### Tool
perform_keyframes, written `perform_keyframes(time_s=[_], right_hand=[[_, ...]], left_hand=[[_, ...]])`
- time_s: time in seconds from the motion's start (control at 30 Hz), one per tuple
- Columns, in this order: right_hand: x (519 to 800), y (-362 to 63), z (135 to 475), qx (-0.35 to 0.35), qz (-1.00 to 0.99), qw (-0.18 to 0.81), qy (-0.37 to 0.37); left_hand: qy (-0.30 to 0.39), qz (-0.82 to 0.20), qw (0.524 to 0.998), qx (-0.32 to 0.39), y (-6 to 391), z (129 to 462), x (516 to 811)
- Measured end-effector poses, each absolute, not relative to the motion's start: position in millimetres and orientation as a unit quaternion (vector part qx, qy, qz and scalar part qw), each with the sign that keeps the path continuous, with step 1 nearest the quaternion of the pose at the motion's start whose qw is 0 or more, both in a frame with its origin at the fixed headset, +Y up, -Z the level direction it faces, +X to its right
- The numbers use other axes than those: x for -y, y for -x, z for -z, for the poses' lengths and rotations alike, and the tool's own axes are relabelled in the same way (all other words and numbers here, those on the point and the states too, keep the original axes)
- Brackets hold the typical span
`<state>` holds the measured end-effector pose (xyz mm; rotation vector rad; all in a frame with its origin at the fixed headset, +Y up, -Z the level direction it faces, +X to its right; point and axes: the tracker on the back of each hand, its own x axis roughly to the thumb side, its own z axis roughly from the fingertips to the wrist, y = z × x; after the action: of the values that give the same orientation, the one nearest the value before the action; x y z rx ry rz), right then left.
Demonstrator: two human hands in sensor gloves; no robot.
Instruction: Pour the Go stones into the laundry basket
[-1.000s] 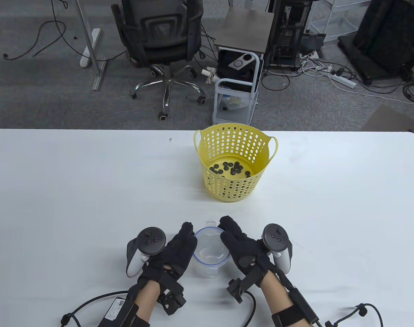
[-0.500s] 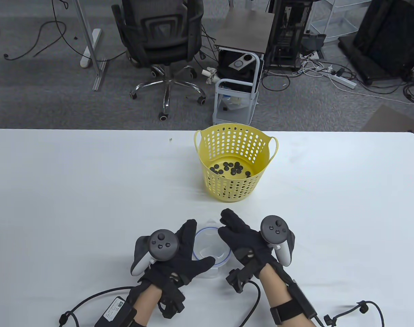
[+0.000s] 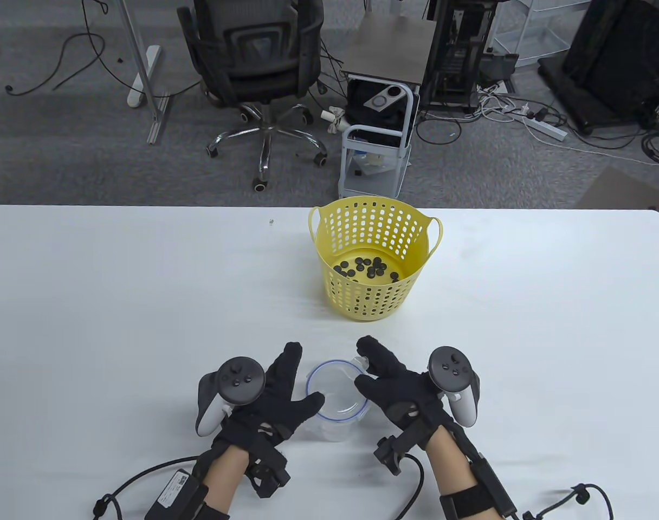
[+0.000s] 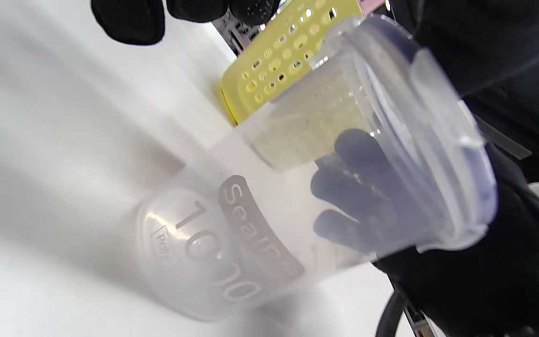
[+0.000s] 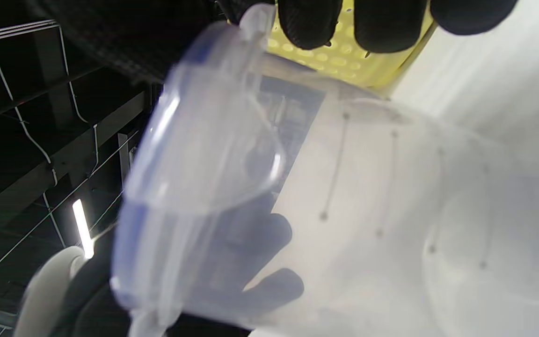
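Observation:
A yellow laundry basket [image 3: 374, 254] stands upright at the table's far middle, with several black Go stones [image 3: 367, 268] on its bottom. A clear plastic container [image 3: 336, 398] with a blue rim stands empty and upright between my hands near the front edge. My left hand [image 3: 307, 374] lies to its left with fingers spread, the thumb by the rim. My right hand [image 3: 362, 363] lies to its right with fingers extended along the rim. In the left wrist view the container [image 4: 297, 187] fills the frame with the basket [image 4: 279, 61] behind. The right wrist view shows the container [image 5: 344, 210] and basket [image 5: 344, 61].
The white table [image 3: 118, 303] spreads wide on both sides. A tiny speck [image 3: 271, 221] lies near its far edge. Glove cables [image 3: 145, 476] trail at the front edge. An office chair [image 3: 256, 65] and a small cart [image 3: 378, 141] stand on the floor beyond.
The left hand has drawn back to the left and its thumb has come off the container's front. The right hand has shifted slightly right. The container and basket stay in place.

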<state>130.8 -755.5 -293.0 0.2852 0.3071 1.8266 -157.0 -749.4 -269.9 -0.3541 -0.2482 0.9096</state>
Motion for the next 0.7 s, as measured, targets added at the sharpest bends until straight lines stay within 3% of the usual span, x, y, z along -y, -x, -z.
perform_keyframes(time_s=[0.2, 0.43, 0.57, 0.7], right_hand=[[753, -125, 291, -0.146, -0.793, 0.571, -0.155], [750, -116, 287, -0.13, -0.809, 0.545, -0.176], [749, -119, 287, -0.115, -0.795, 0.569, -0.177], [746, -127, 287, -0.053, -0.78, 0.609, -0.137]], left_hand=[[0.099, -0.46, 0.88, 0.064, 166, 275, 753], [0.044, -0.449, 0.891, 0.047, 168, 277, 753], [0.03, -0.458, 0.887, 0.052, 171, 275, 750], [0.06, -0.49, 0.868, 0.053, 172, 268, 746]])
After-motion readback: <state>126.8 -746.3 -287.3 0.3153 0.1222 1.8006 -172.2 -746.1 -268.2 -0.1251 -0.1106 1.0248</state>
